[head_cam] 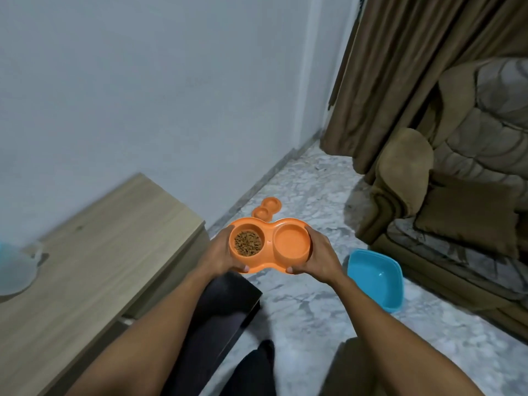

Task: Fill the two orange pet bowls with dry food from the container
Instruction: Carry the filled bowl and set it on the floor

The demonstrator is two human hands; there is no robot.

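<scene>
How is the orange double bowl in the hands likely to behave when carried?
The double bowl is probably stiff: held only at its ends by the left hand and right hand, it shows no sag. It may feel heavier on the left, since only that cup holds kibble. The loose kibble would likely spill if it tips.

The room is dim, under soft, cool, even light that turns the pale wall (pixel 143 81) bluish grey. No glare shows. A faint, diffuse shadow lies on the marble floor (pixel 300 295) beside the armchair (pixel 405 178). The orange double bowl (pixel 268 247) at centre is sharpest. The wooden surface (pixel 85 267) and the translucent container (pixel 14 270) at the left edge are smeared with blur. Wide-angle distortion bends the curtain (pixel 385 67) and the frame's edges.
</scene>
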